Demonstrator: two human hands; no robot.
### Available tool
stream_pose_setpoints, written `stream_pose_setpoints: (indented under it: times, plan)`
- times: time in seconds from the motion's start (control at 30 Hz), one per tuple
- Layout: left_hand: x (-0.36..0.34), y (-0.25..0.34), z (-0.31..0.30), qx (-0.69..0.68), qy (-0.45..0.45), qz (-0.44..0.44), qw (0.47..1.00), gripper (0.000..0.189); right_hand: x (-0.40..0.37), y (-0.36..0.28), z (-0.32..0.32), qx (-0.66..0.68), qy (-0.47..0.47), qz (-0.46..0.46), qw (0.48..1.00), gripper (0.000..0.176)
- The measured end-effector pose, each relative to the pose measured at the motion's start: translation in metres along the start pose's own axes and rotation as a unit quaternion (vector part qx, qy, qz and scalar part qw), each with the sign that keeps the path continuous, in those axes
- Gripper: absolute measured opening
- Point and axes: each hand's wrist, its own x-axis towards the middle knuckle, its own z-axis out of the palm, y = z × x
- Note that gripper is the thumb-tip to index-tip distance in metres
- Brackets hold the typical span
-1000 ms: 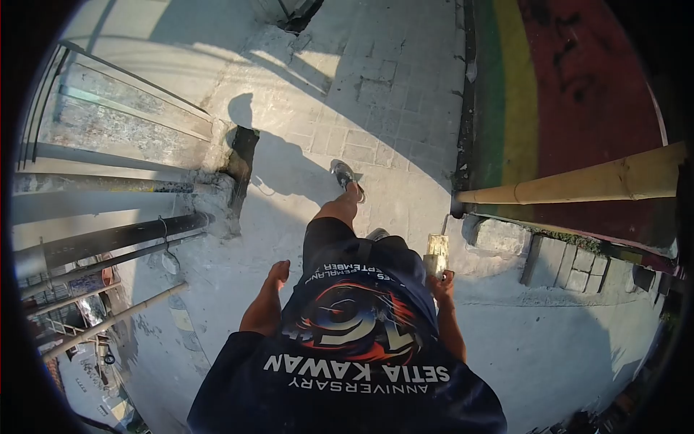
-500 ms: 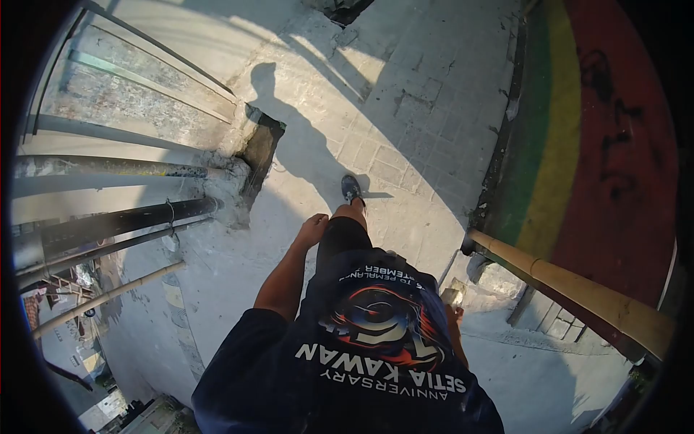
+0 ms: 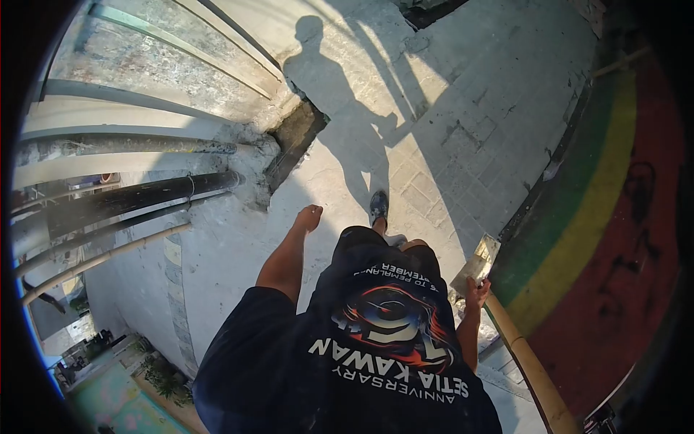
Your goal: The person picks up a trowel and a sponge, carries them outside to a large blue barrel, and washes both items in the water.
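Observation:
My left hand (image 3: 309, 217) hangs forward of my left side with its fingers curled in; nothing shows in it. On the other side, my right hand (image 3: 477, 291) is closed on the near end of a flat, rectangular, shiny plate (image 3: 480, 259), which points forward and catches the light. Its exact kind is not clear. Close beside that hand runs a bamboo pole (image 3: 515, 340). One shoe (image 3: 379, 205) shows ahead of my dark shorts on the pale ground; the other foot is mostly hidden.
Pipes (image 3: 137, 202) and a bamboo pole (image 3: 108, 260) rise at the left. A broken-edged hole or drain (image 3: 296, 141) lies ahead left. A wall painted green, yellow and red (image 3: 600, 253) borders the right. My shadow (image 3: 340, 101) falls on the paving (image 3: 477, 159).
My right hand has swung forward, bringing the plate into fuller view. My left hand has stayed low at my left. The view has shifted along the walkway, and my legs have changed position.

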Motion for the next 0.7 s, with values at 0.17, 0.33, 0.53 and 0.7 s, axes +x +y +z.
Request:
stream_pose_setpoints:
  times: [0.17,0.33,0.53,0.7]
  plan:
    - [0.003,0.018,-0.024,-0.062,0.018,-0.023,0.998,0.047,0.030,0.014,0.018,-0.040,-0.006,0.115,0.993,0.071]
    - [-0.049,0.069,-0.035,-0.092,0.069,-0.018,0.993,0.046,0.069,0.016,0.045,-0.110,-0.099,0.195,0.970,0.088]
    - [-0.089,0.023,-0.002,-0.177,0.071,-0.118,0.975,0.046,0.186,-0.036,0.095,-0.078,-0.171,0.109,0.976,0.063]
    - [-0.087,-0.015,0.016,-0.108,0.073,-0.167,0.977,0.049,0.259,-0.168,0.114,0.065,-0.191,0.022,0.979,0.062]
